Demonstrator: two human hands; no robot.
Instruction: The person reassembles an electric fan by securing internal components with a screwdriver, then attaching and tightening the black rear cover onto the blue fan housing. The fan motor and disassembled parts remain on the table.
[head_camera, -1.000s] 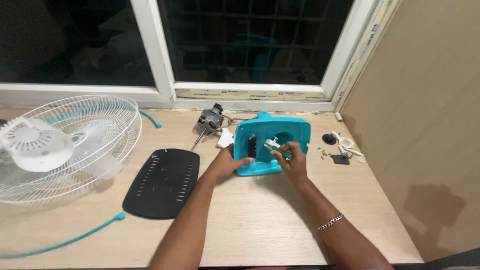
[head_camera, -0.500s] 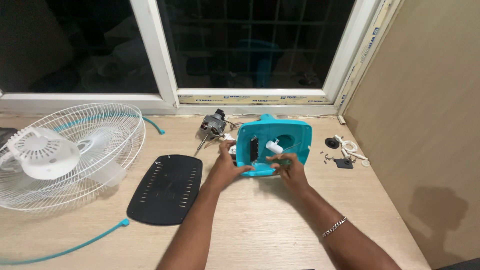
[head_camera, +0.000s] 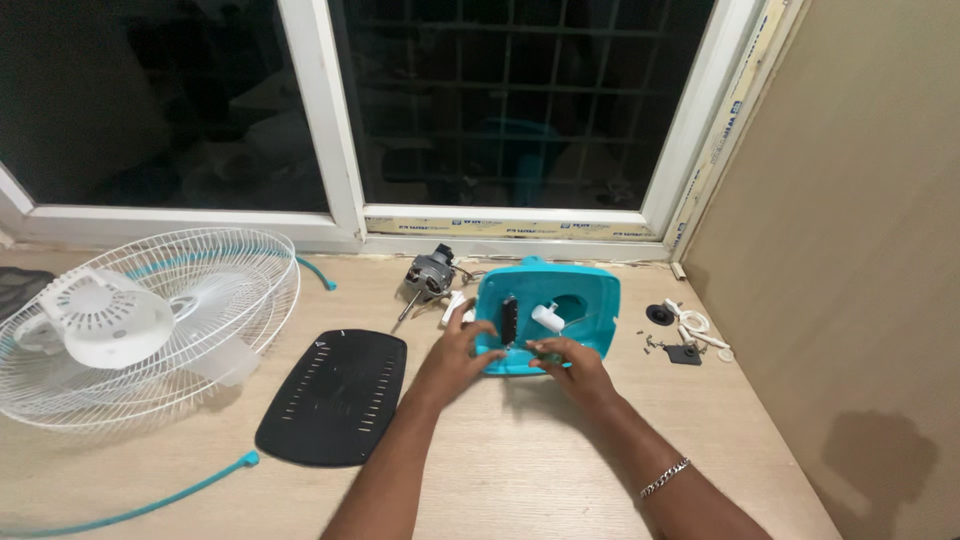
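A teal plastic fan housing (head_camera: 585, 300) lies on the wooden table (head_camera: 520, 470) in front of me, with a black block and a white cylindrical part inside it. My left hand (head_camera: 455, 358) grips the housing's left edge. My right hand (head_camera: 572, 365) rests on its near edge, fingers pinching a small part there; what they pinch is too small to tell. A bracelet is on my right wrist.
A fan motor (head_camera: 428, 275) with a shaft lies behind the housing by the window sill. A black slotted cover (head_camera: 335, 397) lies to the left. White fan grilles (head_camera: 140, 320) fill the far left. Small screws and knobs (head_camera: 685, 335) sit to the right, near the beige wall.
The view has shifted a little. Both hands stay on the teal housing, with my right hand's fingers moved slightly lower along its near edge.
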